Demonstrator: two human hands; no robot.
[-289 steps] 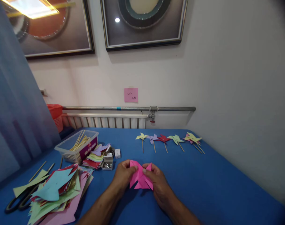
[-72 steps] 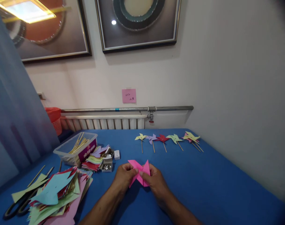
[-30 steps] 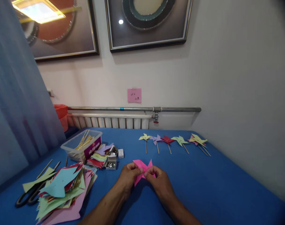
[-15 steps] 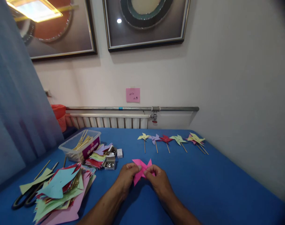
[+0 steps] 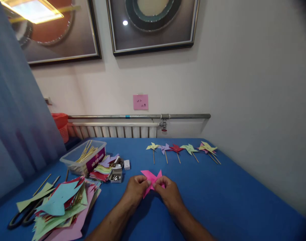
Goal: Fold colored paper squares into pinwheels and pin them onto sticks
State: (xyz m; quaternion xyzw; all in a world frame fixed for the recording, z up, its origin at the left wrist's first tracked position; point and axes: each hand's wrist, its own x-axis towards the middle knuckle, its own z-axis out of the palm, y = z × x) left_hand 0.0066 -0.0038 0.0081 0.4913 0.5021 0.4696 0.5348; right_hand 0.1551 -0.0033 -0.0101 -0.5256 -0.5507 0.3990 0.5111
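Observation:
A bright pink paper pinwheel is held between both hands above the blue table. My left hand pinches its left side, thumb on top near the middle. From the right, my right hand grips it with thumb and forefinger close to the centre. Its blades stick out above and below the fingers; the centre is partly covered by the thumbs. No stick shows on it.
Several finished pinwheels on sticks lie along the far right. At left are a plastic box of sticks, small boxes of metal fasteners, a paper stack and black-handled scissors.
The view has shifted slightly, so everything sits a little further left. Both hands keep their hold on the pink pinwheel, with the fingers almost unchanged.

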